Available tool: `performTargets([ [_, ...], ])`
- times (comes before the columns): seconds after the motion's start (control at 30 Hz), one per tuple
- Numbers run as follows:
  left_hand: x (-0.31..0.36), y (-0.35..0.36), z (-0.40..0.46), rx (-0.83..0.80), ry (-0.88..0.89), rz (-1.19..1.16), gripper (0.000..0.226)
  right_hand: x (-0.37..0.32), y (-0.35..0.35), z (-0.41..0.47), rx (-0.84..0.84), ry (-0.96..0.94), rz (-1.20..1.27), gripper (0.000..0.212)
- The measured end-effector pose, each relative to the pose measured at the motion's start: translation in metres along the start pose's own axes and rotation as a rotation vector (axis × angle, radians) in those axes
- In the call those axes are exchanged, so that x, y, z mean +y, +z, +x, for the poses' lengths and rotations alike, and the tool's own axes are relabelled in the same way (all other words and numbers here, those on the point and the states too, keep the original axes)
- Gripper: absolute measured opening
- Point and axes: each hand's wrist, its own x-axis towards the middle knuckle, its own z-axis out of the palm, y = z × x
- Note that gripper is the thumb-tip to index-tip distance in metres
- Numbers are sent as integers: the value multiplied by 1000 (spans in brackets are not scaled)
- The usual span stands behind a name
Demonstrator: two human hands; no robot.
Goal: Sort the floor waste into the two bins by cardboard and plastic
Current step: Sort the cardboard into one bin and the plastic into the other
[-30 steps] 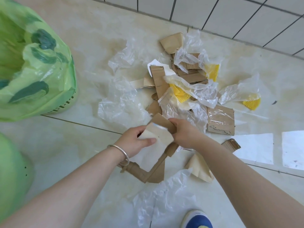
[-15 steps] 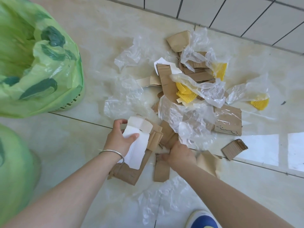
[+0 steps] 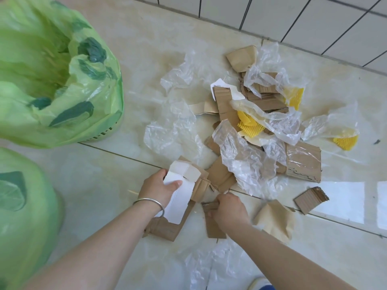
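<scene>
My left hand [image 3: 157,188] grips a bundle of cardboard pieces [image 3: 184,185], white card on top and brown corrugated strips beneath, low over the floor. Just right of it my right hand [image 3: 229,210] grips the top end of a brown cardboard strip [image 3: 214,228] lying on the tiles. Beyond both hands lies the waste pile [image 3: 257,126]: brown cardboard, clear plastic film and yellow ridged pieces. One bin with a green liner [image 3: 62,84] stands at the upper left. A second green-lined bin [image 3: 25,206] sits at the lower left.
Clear plastic film [image 3: 173,128] lies left of the pile, and more film [image 3: 211,266] lies near my feet. A tan paper piece [image 3: 274,218] and a small cardboard scrap [image 3: 311,198] lie to the right. A tiled wall [image 3: 314,19] bounds the far side. My shoe [image 3: 261,284] shows at the bottom edge.
My right hand left the bundle, dropped toward me and took hold of the brown strip on the floor. My left hand shifted left with the bundle.
</scene>
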Motion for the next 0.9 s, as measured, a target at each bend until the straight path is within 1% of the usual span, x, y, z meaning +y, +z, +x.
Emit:
performTargets([
  [0.03,-1,-3,1,7,-11,-10,21,-2,-5,0,-15,1,94,10],
  [0.07,-1,-6,2,14,-25,-22,21,-3,-10,0,-48,13,210,7],
  [0.1,-1,-10,2,23,-37,-37,22,-6,-17,0,-89,7,337,11],
  [0.17,2,-18,3,45,-43,-83,24,-13,-33,-4,-166,-13,571,26],
  [0.2,5,-22,3,51,-38,-111,23,-18,-42,-7,-176,-30,648,25],
  [0.3,19,-38,-2,56,15,-174,18,-41,-66,-17,-153,-122,800,3],
  [0.43,42,-70,-17,102,113,-249,21,-82,-90,-31,-152,-209,1004,4],
  [0.63,55,-137,-52,215,250,-361,24,-143,-119,-67,-23,-428,1065,7],
  [0.8,40,-199,-92,361,367,-457,13,-211,-127,-106,84,-690,876,17],
  [0.9,28,-231,-114,417,398,-567,14,-249,-122,-126,101,-781,829,23],
])
